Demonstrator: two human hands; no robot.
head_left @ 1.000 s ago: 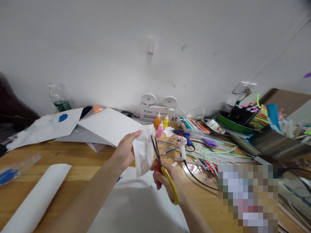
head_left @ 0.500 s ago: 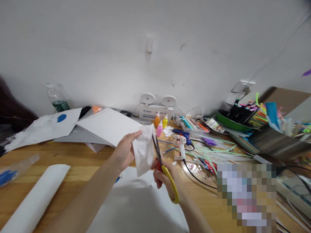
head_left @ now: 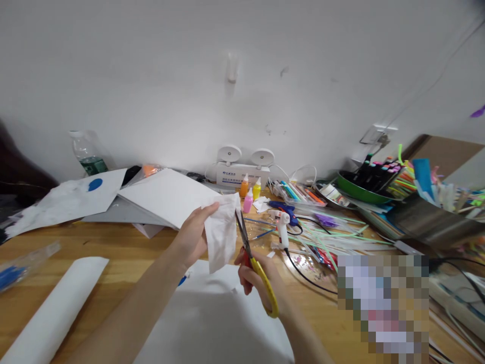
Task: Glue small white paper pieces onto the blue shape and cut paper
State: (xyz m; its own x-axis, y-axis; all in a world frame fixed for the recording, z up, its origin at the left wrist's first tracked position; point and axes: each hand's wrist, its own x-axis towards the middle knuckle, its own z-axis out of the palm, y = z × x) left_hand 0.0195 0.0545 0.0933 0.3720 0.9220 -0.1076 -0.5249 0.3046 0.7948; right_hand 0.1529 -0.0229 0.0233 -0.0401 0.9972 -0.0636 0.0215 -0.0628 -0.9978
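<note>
A folded white tissue point(head_left: 222, 233) is pinched by my left hand point(head_left: 195, 230) at its upper left edge and hangs above the table. My right hand point(head_left: 257, 278) is closed on the handles of yellow and red scissors point(head_left: 261, 280). Their blades point up and lie along the right edge of the tissue; whether they touch it I cannot tell. Below both hands a large white sheet of paper point(head_left: 215, 323) lies on the wooden table, with a bit of blue showing beside my left wrist.
At left lie a rolled white paper point(head_left: 60, 308) and a bag with blue material point(head_left: 18, 270). Small paint bottles point(head_left: 248, 199) stand near the wall. To the right are a white glue gun point(head_left: 282, 230) with a cord, a marker tray point(head_left: 299, 194) and a green bowl of pens point(head_left: 364, 192).
The tissue and my left hand have shifted slightly left, away from the scissors. More of the blades shows now. My right hand has barely moved.
</note>
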